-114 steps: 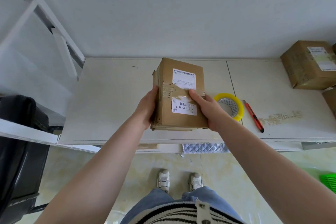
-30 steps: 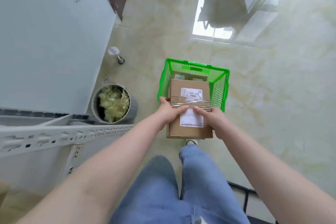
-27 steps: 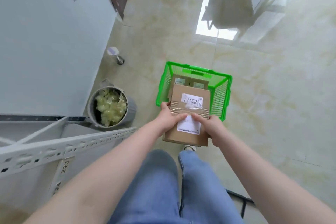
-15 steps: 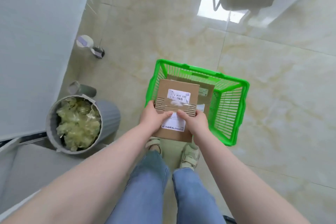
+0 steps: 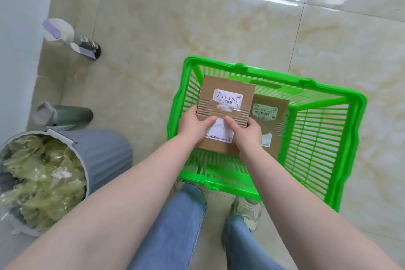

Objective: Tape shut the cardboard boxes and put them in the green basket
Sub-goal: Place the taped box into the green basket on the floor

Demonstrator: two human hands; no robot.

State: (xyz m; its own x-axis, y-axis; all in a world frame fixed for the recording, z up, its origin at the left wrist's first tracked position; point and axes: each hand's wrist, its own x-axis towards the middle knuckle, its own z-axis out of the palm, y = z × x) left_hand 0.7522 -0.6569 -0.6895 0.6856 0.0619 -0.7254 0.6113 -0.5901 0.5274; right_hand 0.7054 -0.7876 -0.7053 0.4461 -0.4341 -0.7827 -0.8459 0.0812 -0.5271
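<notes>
A taped cardboard box is held by both hands over the left half of the green basket, which stands on the pale tiled floor. The box is gripped at its left edge by the left hand, whose thumb is laid across the top face beside the white label, and at its right edge by the right hand, whose thumb is likewise pressed on the top face; the two thumb tips are seen just apart near the middle of the box. A band of clear tape is seen across the box's top, over a torn strip where the corrugation is exposed, and a second white label with printed figures is seen beyond it, toward the basket's far rim. Whether the box rests on the basket's bottom or is held above it cannot be told. A second cardboard box is seen inside the basket, just to the right of the held box and partly covered by it and by the right wrist; it carries a pale green label. The right half of the basket shows only its slatted bottom. To the left of the basket, well apart from it, a grey bin filled with crumpled clear tape or film is seen against the white wall. Beyond the bin, near the wall, a dark green bottle and a smaller dark bottle with a white and purple top are seen. Blue jeans and a pale shoe are seen at the basket's near rim.
</notes>
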